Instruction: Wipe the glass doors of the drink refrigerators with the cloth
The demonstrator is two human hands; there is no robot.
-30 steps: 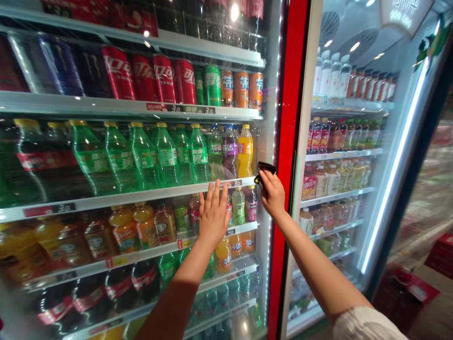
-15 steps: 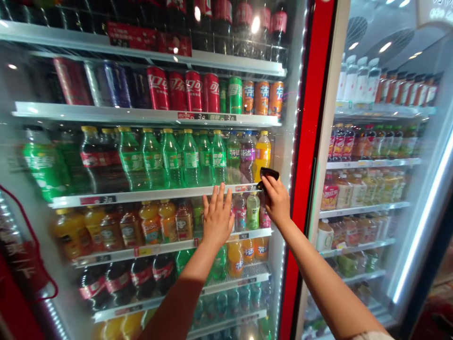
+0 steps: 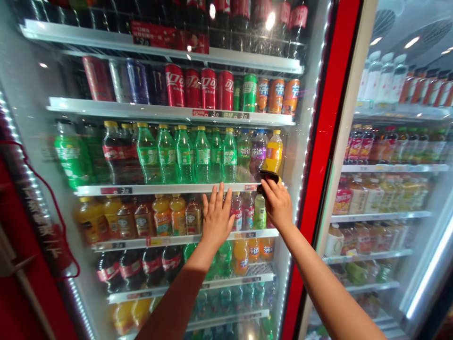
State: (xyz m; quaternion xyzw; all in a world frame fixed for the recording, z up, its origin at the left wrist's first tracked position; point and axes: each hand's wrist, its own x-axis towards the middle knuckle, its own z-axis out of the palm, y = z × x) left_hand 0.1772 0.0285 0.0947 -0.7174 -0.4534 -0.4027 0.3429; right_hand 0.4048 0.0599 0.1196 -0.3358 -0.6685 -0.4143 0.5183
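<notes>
My left hand (image 3: 217,218) is spread wide, palm toward the glass door of a lit drinks cooler, over the shelf of juice and milk-drink bottles. Whether it presses on the glass I cannot tell. To its right, my right hand (image 3: 279,203) pinches a small, shiny black thing (image 3: 269,176) with a rounded dark face; its exact kind is unclear. That hand is in front of a yellow-capped orange soda bottle (image 3: 273,153). Behind the glass, green soda bottles (image 3: 203,156) line the shelf above my left hand.
A red door frame (image 3: 327,113) runs down right of my right hand. Beyond it stands a second cooler with bottled drinks (image 3: 373,193). Cans (image 3: 208,89) and dark cola bottles (image 3: 240,26) fill upper shelves. A red cord (image 3: 58,212) hangs at the left.
The view has turned slightly, so the cooler and shelves sit farther right in the picture. My left hand stays spread; my right hand still grips the black thing, now tilted flatter.
</notes>
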